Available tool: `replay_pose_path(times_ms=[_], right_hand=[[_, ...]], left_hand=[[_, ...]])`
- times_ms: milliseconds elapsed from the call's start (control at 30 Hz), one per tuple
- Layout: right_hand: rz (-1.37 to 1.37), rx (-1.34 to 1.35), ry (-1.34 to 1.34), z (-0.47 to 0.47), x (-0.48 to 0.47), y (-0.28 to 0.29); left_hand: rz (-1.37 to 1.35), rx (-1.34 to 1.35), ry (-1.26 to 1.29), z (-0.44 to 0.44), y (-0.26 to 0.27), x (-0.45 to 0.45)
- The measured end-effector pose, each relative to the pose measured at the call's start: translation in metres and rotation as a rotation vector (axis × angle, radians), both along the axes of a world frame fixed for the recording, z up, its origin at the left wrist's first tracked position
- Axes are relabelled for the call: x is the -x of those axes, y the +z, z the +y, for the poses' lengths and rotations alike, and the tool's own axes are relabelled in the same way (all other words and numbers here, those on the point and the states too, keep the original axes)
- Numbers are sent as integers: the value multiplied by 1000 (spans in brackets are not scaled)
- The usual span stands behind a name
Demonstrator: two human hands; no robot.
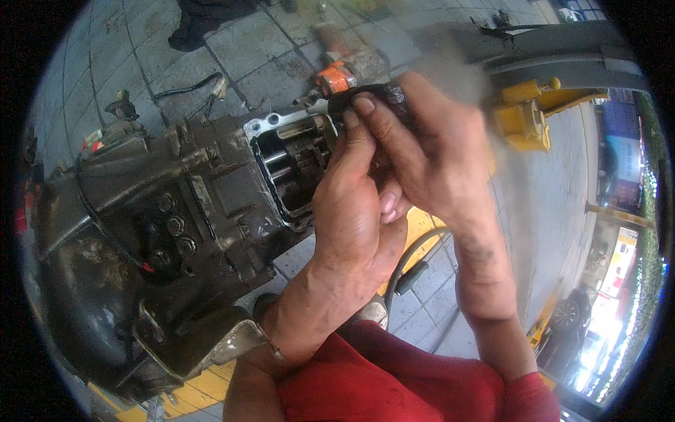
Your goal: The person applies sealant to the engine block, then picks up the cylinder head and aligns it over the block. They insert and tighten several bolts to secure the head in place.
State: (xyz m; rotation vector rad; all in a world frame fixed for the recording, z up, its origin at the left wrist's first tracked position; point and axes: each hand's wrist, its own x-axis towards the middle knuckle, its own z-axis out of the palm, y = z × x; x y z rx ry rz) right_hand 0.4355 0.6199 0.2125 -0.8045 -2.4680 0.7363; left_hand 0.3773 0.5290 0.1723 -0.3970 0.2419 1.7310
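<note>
A large, grimy metal gearbox housing (221,200) fills the left side of the view. Its rectangular opening (295,163) exposes shafts and toothed parts inside. A black line, which looks like sealant, runs along the pale rim (263,179). Over the opening's right end, my left hand (350,211) and my right hand (443,142) meet on a black, tube-like object (364,95) with a shiny, crinkled part. Both thumbs press close together on it. My fingers cover much of that object and the right part of the rim.
An orange part (336,77) sits just beyond the opening. To the right stands a yellow metal bracket (527,118). A dark cable (190,87) lies past the housing, and a hose (416,248) curves near my body. Someone's dark-clothed leg (205,24) shows at the top.
</note>
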Motion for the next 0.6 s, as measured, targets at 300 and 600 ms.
replay_pose_path(times_ms=[300,600], right_hand=[[35,-11,38,1,3,-3],[2,-40,62,-2,5,3]], left_hand=[[15,20,13,-4,1,2],[-9,31,16,-8,0,3]])
